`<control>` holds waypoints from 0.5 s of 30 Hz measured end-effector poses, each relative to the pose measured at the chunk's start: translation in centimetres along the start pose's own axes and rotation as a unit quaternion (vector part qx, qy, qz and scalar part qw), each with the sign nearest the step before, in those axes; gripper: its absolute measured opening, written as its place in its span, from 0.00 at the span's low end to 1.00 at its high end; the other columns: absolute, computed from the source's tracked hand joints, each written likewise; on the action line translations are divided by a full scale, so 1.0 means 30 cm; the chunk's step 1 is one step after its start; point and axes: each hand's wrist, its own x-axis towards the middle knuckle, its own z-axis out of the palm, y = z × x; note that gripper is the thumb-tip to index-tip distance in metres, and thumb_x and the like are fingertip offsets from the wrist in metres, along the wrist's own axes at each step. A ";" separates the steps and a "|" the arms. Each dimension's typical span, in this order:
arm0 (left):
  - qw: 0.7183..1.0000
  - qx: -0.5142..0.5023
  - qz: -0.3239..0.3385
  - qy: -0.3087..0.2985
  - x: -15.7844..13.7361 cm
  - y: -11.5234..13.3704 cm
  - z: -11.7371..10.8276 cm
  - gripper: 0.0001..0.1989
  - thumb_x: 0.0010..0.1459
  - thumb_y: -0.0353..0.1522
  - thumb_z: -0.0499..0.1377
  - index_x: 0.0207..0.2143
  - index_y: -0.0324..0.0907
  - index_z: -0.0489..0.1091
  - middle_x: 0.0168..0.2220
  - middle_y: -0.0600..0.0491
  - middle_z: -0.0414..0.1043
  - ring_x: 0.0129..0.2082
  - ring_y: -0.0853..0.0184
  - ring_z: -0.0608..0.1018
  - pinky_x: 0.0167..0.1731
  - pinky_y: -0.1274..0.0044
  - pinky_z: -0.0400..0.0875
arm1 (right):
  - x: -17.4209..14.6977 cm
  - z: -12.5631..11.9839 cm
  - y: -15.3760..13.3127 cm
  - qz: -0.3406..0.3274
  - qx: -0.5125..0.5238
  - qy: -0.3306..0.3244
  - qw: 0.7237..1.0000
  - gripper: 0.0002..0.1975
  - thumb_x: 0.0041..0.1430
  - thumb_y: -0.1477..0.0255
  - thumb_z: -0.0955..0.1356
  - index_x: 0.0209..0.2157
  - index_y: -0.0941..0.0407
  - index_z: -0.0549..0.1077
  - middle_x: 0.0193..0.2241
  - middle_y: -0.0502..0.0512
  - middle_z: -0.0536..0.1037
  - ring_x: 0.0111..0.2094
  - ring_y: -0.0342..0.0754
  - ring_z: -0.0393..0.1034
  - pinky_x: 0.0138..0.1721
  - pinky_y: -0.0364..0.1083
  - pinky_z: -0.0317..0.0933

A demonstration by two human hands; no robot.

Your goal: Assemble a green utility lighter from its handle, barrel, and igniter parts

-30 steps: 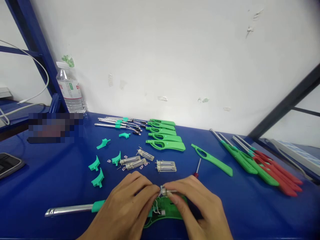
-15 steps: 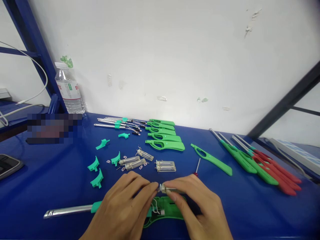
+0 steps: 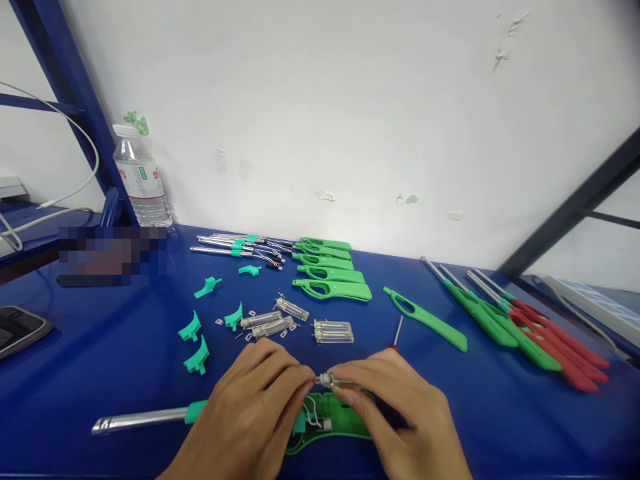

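1. The right hand has its thumb and finger clamped on a small clear tank, above the open green handle. If that pinch is too loose, the tank could slip and drop.
2. The left hand has its fingertips at the tank's pale end. (Its thumb is hidden, so I cannot tell if they grip anything.) A hard push there could bend the tip.
3. White wires curl inside the handle, just below the hands. A finger could snag them and pull them loose.
4. The metal tube sticks out left on the blue table. A bump from the left arm could turn it.
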 end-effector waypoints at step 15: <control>1.000 -0.010 0.013 -0.018 -0.044 -0.022 0.010 0.14 0.75 0.18 0.54 0.47 0.41 0.76 0.37 0.55 0.80 0.37 0.65 0.76 0.42 0.72 0.77 | -0.001 -0.001 -0.005 -0.003 -0.004 -0.001 1.000 0.13 0.75 0.77 0.74 0.51 0.44 0.84 0.43 0.39 0.91 0.40 0.41 0.84 0.45 0.37 0.78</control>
